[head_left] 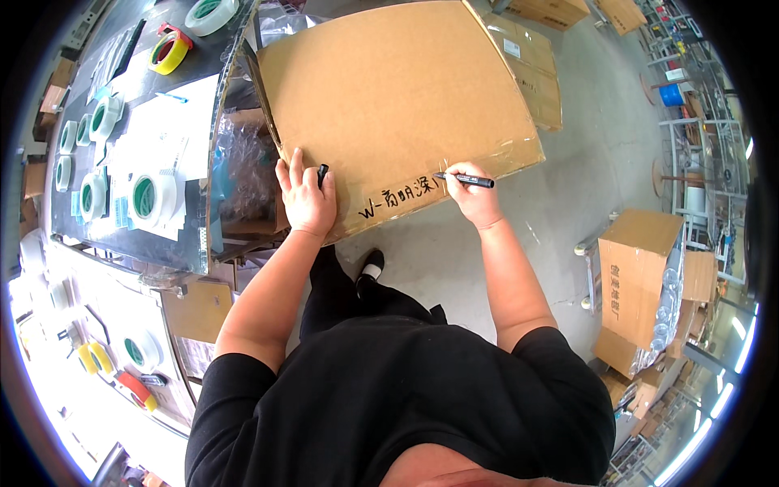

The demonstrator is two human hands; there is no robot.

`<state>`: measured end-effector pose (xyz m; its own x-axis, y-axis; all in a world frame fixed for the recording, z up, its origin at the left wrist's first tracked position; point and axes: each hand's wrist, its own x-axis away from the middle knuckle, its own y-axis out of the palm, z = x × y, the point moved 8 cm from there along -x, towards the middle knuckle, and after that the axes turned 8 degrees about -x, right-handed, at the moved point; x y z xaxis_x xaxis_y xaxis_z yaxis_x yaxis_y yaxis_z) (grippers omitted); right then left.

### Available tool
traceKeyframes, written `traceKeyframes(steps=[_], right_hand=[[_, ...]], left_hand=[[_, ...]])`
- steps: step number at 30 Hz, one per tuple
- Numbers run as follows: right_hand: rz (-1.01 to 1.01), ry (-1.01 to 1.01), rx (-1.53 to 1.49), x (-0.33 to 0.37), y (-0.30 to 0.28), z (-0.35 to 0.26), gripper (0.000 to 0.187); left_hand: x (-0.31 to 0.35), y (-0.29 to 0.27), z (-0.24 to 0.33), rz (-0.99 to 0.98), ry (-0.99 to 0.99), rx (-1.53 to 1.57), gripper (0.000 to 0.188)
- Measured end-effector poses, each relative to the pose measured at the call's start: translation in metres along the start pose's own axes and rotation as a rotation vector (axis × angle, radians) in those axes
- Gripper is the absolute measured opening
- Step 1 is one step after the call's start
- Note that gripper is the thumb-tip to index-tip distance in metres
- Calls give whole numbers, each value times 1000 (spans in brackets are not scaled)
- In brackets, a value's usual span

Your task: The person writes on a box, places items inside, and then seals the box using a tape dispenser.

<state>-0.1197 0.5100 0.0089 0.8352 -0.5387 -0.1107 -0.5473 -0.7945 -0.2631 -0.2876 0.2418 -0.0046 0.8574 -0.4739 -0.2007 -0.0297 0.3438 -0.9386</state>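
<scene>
Marking w/ black marker pen [464, 179] pinched in right hand [475, 197], tip on large brown cardboard box [398, 97] by near edge; left hand [306, 199] flat, pen cap betw. fingers, bracing panel — best kept pressed firm, strokes slow.

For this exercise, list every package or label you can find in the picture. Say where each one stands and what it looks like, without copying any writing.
Large cardboard box: centre, brown, flat top with black handwriting near its front edge.
Second cardboard box: behind it at right, brown, small white label.
Upright cardboard carton: on the floor at right, brown, dark printing on its side.
Flat cardboard piece: lower left, brown.
</scene>
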Motion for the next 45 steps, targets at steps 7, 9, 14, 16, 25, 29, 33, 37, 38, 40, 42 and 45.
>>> traceKeyframes(steps=[7, 9, 14, 16, 25, 29, 33, 37, 38, 40, 42, 45], right_hand=[[-6, -56, -93, 0, -8, 15, 5], [0, 5, -142, 2, -5, 10, 5], [27, 15, -49, 6, -5, 12, 4], [23, -35, -53, 7, -5, 11, 4], [7, -104, -16, 5, -5, 4, 6], [47, -82, -30, 7, -8, 8, 5], [28, -60, 28, 7, -8, 10, 5], [-5, -174, -38, 6, -7, -3, 6], [-22, -245, 31, 8, -6, -12, 6], [55, -186, -20, 6, -13, -4, 5], [132, -109, -14, 4, -24, 2, 3], [72, 44, 85, 4, -20, 5, 3]], left_hand=[[0, 1, 0, 67, 34, -7, 30], [0, -1, -2, 68, 30, -14, 30], [-1, 0, 1, 52, 29, -4, 30], [-1, 0, 1, 51, 30, 0, 30], [0, -1, 3, 4, 10, 6, 30], [0, -1, 2, 10, 12, 0, 29], [0, 0, 1, 11, 14, -8, 29], [0, -1, 2, 32, 25, -2, 29], [0, 0, 2, 25, 27, -5, 29], [0, 2, 1, 16, 28, -9, 29], [0, 2, 0, 35, 19, 10, 31], [0, 1, 0, 17, 7, 4, 30]])
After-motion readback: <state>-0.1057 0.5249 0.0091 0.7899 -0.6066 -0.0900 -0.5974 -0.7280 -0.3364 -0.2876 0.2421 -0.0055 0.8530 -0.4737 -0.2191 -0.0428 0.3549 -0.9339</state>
